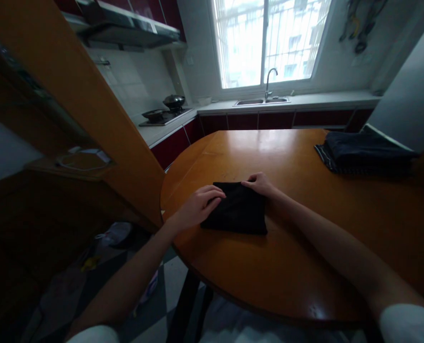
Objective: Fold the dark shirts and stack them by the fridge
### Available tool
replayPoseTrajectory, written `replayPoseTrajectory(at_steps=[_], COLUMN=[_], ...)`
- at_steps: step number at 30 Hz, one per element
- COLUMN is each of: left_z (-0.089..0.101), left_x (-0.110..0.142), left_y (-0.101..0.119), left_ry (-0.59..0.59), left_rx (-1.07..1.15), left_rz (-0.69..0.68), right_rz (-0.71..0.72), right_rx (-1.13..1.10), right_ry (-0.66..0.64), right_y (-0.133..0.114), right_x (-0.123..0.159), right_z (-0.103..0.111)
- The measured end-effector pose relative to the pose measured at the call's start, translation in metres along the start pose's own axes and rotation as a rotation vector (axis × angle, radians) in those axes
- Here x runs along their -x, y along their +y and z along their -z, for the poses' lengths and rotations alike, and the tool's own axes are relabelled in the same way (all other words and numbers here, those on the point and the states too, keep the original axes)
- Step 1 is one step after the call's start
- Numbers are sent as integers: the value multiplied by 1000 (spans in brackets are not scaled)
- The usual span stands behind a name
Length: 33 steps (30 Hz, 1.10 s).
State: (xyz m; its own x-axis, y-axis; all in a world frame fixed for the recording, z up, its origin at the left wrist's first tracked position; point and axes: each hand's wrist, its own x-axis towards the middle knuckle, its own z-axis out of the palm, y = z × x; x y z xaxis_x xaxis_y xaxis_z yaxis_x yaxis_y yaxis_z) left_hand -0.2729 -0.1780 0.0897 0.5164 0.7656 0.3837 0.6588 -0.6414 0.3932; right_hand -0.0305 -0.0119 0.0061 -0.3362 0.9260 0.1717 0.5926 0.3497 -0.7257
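Observation:
A folded black cloth (238, 212), looking like a garment, lies flat on the round wooden table (269, 276). My left hand (201, 204) is over its left edge, fingers stretched out and thumb apart; whether the fingertips press on the fabric is hard to tell. At the far right corner, my right hand (260, 185) has its thumb and curled fingers closed on the cloth's edge. The dim light hides the folds in the black fabric.
A pile of dark folded clothes (365, 151) sits on the table's far right. Beyond are a counter with a sink (263, 101), a stove with pans (167, 116) and a window. A wooden partition (126, 138) rises on the left; several items lie on the checkered floor.

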Motion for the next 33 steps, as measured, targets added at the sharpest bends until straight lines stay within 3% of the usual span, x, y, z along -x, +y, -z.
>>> replayPoseTrajectory(at_steps=[2,4,6,8,12,14,17,19,23,28,30,33], left_z=[-25,-53,-76,-87,-75,-67,-68,-77,-95,-94,-89,-77], left_x=[-21,-32,-32,-26,-25,-35,-50,-55,-53,-50,-49,-46], left_y=[8,14,19,21,15,3,-22,-38,-53,-56,-65,-89], left_ry=[-39,-179,-317,-383,-426,-377,-216,-222,-316,-303,-289,-203], left_rx=[-51,-150,-249,-306,-209,-127,-132,-184,-231,-225,-200,-119], left_rz=[-27,-38,-31,-12,-4,6,103,179,247,318,368,515], right_rz=[6,4,-12,-36,-32,31,185,231,91,-92,-131,-146], right_rx=[0,1,28,92,228,248,267,342,473,418,396,362], right_ry=[18,59,123,184,321,365,260,124,-23,-65,-58,70], right_y=[0,-1,-3,-6,-23,-33,-46,-48,-40,-7,9,20], right_x=[2,5,8,11,18,27,49,62,65,50,47,47], right_z=[0,0,2,6,15,16,5,-7,-17,5,17,29])
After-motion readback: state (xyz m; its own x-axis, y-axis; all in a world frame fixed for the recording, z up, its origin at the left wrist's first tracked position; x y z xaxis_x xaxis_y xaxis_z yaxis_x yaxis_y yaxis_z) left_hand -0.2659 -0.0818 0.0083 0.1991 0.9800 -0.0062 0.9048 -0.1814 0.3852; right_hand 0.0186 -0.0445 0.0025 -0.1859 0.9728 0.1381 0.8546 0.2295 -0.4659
